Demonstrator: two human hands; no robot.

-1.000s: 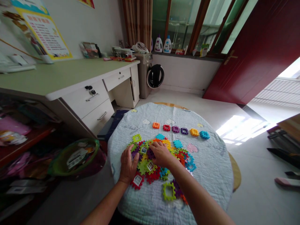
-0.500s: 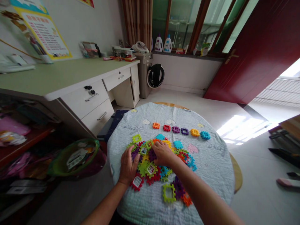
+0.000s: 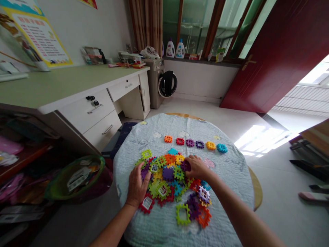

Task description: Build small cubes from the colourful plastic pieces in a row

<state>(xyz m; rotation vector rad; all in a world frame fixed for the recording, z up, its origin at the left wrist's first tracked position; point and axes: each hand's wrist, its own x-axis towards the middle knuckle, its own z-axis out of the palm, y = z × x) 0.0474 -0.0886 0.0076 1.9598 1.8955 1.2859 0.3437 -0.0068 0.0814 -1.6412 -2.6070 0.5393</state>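
Note:
A heap of coloured plastic interlocking tiles point(image 3: 169, 178) lies on a round table under a pale quilted cloth point(image 3: 226, 192). My left hand point(image 3: 136, 185) rests flat on the heap's left edge, fingers spread, beside a red window tile point(image 3: 147, 203). My right hand point(image 3: 196, 167) is on the heap's right part, fingers curled around a dark purple tile point(image 3: 185, 166). Beyond the heap, a row of several small square tiles point(image 3: 195, 144) runs from orange at the left to blue at the right. A green frame tile point(image 3: 183, 214) and an orange one point(image 3: 205, 216) lie nearest me.
A desk with drawers point(image 3: 92, 109) stands to the left. A green basket point(image 3: 74, 178) full of things sits low beside the table. A washing machine point(image 3: 164, 82) and detergent bottles point(image 3: 174, 49) are at the back. A dark red door point(image 3: 277, 55) stands open at the right.
My right hand has moved to the right across the heap and closed on a dark purple tile. My left hand has stayed on the heap's left edge. The view has shifted slightly.

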